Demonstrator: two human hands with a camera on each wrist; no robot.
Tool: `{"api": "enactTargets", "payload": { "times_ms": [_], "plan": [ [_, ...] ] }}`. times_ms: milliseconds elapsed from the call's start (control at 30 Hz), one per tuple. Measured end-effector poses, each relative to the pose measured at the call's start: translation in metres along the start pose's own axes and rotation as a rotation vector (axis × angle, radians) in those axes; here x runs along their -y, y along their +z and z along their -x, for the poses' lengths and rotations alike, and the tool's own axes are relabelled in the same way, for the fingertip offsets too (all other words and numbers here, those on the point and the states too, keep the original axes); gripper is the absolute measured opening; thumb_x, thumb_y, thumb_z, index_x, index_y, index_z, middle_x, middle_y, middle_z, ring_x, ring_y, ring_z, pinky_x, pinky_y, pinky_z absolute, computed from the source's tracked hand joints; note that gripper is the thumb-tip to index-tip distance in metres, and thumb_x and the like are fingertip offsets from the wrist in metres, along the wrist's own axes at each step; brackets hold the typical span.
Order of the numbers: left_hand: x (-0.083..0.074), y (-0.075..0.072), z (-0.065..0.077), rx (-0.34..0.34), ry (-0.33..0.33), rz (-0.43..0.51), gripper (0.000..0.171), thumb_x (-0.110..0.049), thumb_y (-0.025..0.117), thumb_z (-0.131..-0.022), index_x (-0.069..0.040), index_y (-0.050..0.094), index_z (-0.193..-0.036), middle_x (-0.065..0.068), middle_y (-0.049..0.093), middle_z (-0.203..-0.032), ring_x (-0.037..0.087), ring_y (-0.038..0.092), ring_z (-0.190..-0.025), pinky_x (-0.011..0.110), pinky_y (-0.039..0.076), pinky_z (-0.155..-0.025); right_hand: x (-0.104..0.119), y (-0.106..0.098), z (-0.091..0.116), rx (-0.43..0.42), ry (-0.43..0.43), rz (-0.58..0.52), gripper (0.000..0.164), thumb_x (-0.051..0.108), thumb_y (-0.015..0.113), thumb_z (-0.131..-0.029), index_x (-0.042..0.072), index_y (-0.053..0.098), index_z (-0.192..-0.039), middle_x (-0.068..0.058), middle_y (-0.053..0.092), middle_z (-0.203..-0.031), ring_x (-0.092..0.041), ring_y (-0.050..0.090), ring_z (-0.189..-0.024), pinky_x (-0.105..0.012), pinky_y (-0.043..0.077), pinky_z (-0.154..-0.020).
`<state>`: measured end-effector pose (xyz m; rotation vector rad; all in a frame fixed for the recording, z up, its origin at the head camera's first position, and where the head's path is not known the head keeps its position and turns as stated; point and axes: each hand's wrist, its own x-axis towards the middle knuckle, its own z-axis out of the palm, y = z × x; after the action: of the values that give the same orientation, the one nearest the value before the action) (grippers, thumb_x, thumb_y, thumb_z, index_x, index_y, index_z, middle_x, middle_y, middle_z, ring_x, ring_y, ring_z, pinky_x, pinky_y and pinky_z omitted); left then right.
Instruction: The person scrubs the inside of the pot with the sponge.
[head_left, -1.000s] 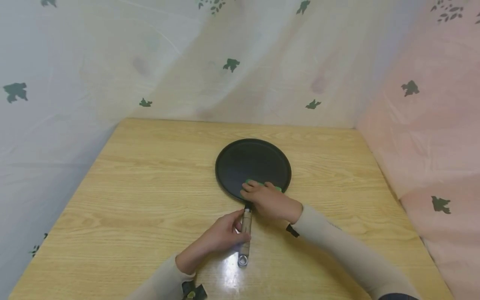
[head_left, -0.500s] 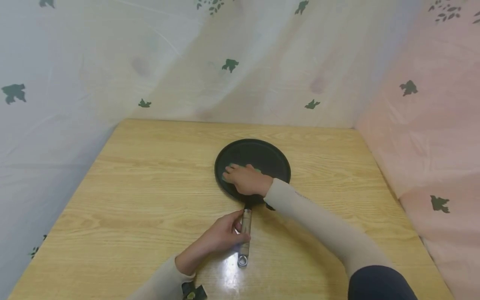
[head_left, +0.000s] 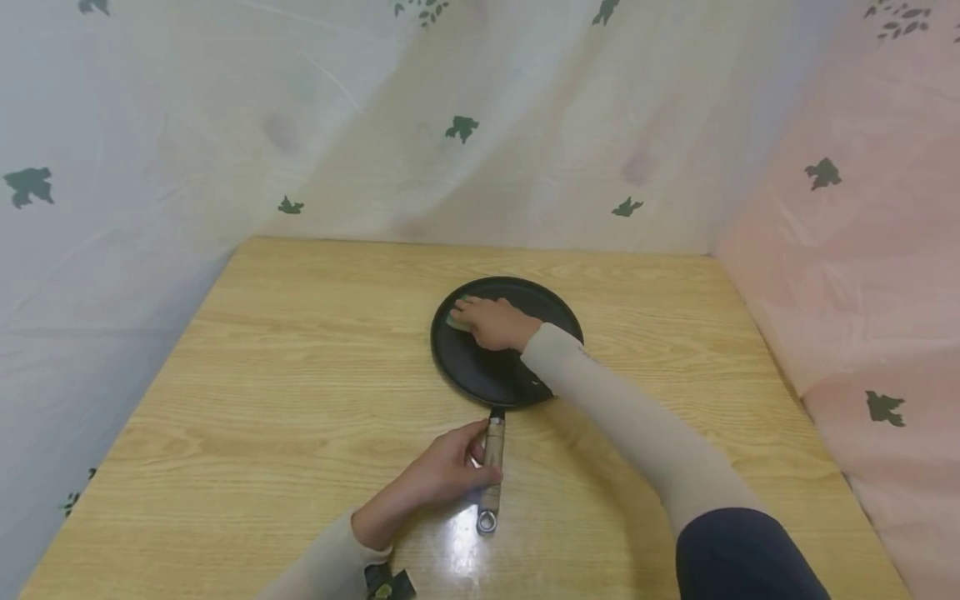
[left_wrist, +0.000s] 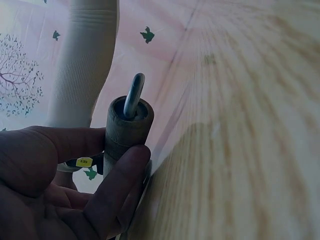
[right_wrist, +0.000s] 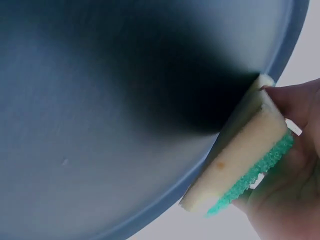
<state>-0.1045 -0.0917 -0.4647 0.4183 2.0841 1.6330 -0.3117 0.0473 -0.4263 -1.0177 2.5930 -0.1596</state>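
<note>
A flat black frying pan (head_left: 480, 375) lies on the wooden table, its wooden handle (head_left: 492, 446) pointing toward me. My left hand (head_left: 447, 468) grips that handle from the left side. In the left wrist view, thumb and fingers close around the handle (left_wrist: 116, 134), below its metal hanging loop (left_wrist: 134, 96). On the pan's upper left, my right hand (head_left: 495, 323) holds a sponge, mostly hidden under the palm in the head view. The right wrist view shows the sponge (right_wrist: 237, 162) as cream foam with a green scouring side, its foam against the pan near the rim.
The light wood table (head_left: 300, 358) stretches around the pan on all sides. Patterned cloth (head_left: 360, 125) hangs behind it, and a pinkish cloth (head_left: 832, 275) hangs along the right. A dark wrist device (head_left: 390, 581) is strapped to the left wrist.
My right hand has moved with the sponge from the pan's lower right, near the handle, to its upper left. The left hand and the pan have stayed in place.
</note>
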Motion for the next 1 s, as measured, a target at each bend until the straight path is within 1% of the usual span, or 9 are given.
{"api": "enactTargets", "payload": {
  "times_ms": [200,433,600,800,933,1000],
  "plan": [
    [0.001,0.001,0.0,-0.008,0.006,-0.017,0.082,-0.003,0.078,-0.088,0.012,0.036,-0.156,0.007,0.065,-0.085,0.012,0.06,-0.066,0.024,0.054,-0.057,-0.025,-0.007,0.005,-0.029,0.031,-0.03,0.054,0.003,0.047,-0.108,0.008,0.041,-0.161,-0.014,0.03,-0.17,-0.031,0.024,-0.159,-0.062,0.023,-0.125],
    [0.0,0.0,0.001,-0.008,0.009,-0.041,0.081,-0.004,0.078,-0.088,0.012,0.038,-0.156,0.006,0.065,-0.085,0.011,0.058,-0.066,0.023,0.052,-0.057,-0.06,-0.007,0.02,-0.076,0.084,-0.023,0.053,0.002,0.048,-0.107,0.004,0.043,-0.159,-0.018,0.032,-0.168,-0.037,0.028,-0.156,-0.064,0.028,-0.122],
    [-0.001,0.0,0.001,-0.003,0.008,-0.026,0.08,-0.003,0.078,-0.088,0.012,0.038,-0.156,0.007,0.064,-0.086,0.011,0.059,-0.065,0.022,0.053,-0.057,-0.073,-0.008,0.037,-0.051,0.123,-0.012,0.056,-0.002,0.05,-0.103,0.002,0.044,-0.158,-0.022,0.032,-0.167,-0.041,0.029,-0.155,-0.069,0.029,-0.12],
    [0.0,0.0,0.0,0.002,-0.005,-0.01,0.08,-0.002,0.077,-0.089,0.012,0.036,-0.156,0.008,0.065,-0.087,0.012,0.061,-0.065,0.024,0.056,-0.057,-0.08,-0.01,0.065,-0.019,0.136,-0.043,0.057,-0.008,0.051,-0.099,-0.002,0.047,-0.155,-0.026,0.034,-0.165,-0.045,0.031,-0.153,-0.068,0.03,-0.12],
    [0.001,-0.001,0.0,-0.009,0.002,-0.04,0.08,-0.003,0.078,-0.088,0.012,0.038,-0.156,0.007,0.064,-0.086,0.011,0.059,-0.066,0.024,0.054,-0.058,-0.077,-0.007,0.084,-0.007,0.152,-0.067,0.055,-0.007,0.048,-0.1,-0.002,0.047,-0.155,-0.027,0.035,-0.164,-0.048,0.033,-0.151,-0.068,0.03,-0.119],
    [0.001,-0.001,0.0,-0.007,-0.004,-0.03,0.079,-0.003,0.078,-0.088,0.012,0.038,-0.155,0.007,0.064,-0.086,0.011,0.061,-0.065,0.025,0.056,-0.057,-0.074,-0.004,0.093,-0.017,0.164,-0.079,0.055,-0.007,0.047,-0.101,-0.002,0.046,-0.156,-0.027,0.035,-0.164,-0.048,0.033,-0.151,-0.068,0.03,-0.119]
  ]
}}
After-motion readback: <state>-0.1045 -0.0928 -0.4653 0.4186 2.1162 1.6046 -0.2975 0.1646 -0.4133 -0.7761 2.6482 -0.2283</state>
